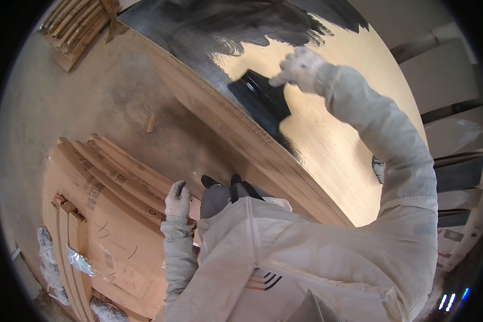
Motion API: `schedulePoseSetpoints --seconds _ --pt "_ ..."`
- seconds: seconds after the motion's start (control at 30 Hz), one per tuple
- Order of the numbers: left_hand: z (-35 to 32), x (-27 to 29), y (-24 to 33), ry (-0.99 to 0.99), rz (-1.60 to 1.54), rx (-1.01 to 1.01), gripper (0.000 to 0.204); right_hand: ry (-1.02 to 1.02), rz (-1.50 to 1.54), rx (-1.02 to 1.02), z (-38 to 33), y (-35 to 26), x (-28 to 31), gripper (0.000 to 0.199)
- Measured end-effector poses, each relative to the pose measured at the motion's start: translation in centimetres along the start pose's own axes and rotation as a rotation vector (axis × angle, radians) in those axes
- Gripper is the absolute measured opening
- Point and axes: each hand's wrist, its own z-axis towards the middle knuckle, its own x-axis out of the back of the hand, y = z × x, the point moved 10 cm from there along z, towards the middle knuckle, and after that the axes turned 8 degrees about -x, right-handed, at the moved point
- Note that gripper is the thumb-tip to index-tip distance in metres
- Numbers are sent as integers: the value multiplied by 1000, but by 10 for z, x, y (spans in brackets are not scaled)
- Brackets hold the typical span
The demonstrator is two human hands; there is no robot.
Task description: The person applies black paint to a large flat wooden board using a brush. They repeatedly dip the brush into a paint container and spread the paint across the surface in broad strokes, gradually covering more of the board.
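I steer my right hand [301,68] at the black spreader [260,92] near the surface's [354,172] near edge, left hand [177,202] beside cartons [129,225]; neither grip can I tell.

A small brown scrap [151,122] lies on the floor [110,102] near brown cardboard [126,236].

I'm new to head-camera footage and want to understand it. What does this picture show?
There is no machine: a person works by hand, wearing gloves. The one picture comes from a fisheye camera worn on the head, looking down, so straight edges bend. The right hand is over a pale board partly covered in black coating, close to a glossy black shape; whether it grips anything there is hard to tell. The left hand appears beside flat cardboard packages, with nothing visible in it.
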Motion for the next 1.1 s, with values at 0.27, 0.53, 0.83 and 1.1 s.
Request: schedulePoseSetpoints --seconds 0.27,0.53,0.83,1.1 --pt "-27 -13 26 60 -44 0 30 70 61 -34 -40 61 -6 43" --pt "-5 -26 41 23 46 50 32 7 -74 35 -84 46 -20 53" --pt "126 -22 97 -93 47 -133 30 -73 -116 57 4 37 3 48" --pt "245 52 142 -225 4 -226 30 -1 36 -165 148 47 78 40"
